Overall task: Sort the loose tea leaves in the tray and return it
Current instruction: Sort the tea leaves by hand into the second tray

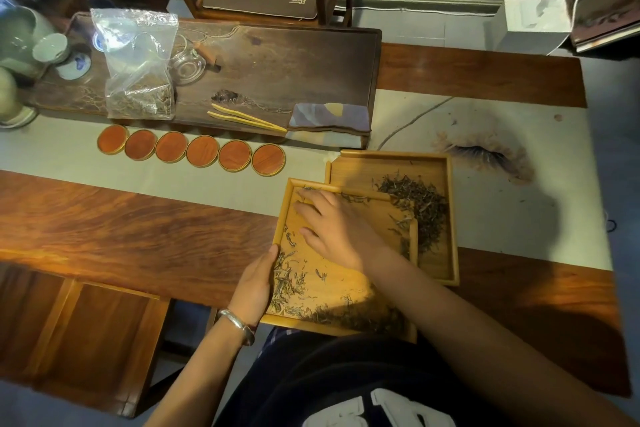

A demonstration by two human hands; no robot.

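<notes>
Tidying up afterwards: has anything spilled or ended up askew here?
Yes. A few stray tea leaves lie on the pale table runner beyond the trays, and the near tray sits tilted across the far tray.

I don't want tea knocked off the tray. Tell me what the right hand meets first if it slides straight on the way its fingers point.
Probably the far-left rim of the near tray: the right hand lies flat, fingers almost there.

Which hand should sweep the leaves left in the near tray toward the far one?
Probably the right hand: it lies flat inside the near tray, fingers spread among the loose leaves. The left hand grips the tray's left edge, steadying it over the far tray.
</notes>
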